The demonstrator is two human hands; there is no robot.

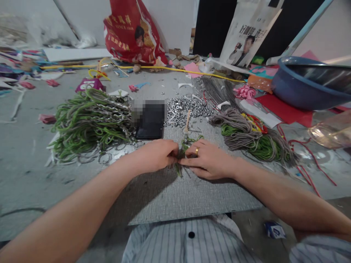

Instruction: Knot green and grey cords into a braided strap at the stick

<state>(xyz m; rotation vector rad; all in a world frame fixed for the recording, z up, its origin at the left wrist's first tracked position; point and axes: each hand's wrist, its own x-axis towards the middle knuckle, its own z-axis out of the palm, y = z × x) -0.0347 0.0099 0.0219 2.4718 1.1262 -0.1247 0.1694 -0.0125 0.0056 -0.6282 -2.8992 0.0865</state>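
My left hand (pixel 161 155) is closed, its fingertips pinching a short piece of green cord (pixel 178 170) over the grey board. Against it from the right rests my right hand (pixel 207 159), fingers bent and pressed together on the same cord, a gold ring on one finger. Green strands stick out above and below the fingertips; the exact grip is partly hidden. Just beyond the hands lie a pile of metal nuts (pixel 189 106), a small wooden stick (pixel 188 120) and a dark phone (pixel 150 120).
Green and grey cords with metal chains (pixel 90 124) are heaped at the left. Bundled grey and green cords (pixel 246 135) lie at the right. Behind stand a red bag (pixel 133 33) and a blue basin (pixel 307 86). A yellow cord (pixel 175 68) crosses the back.
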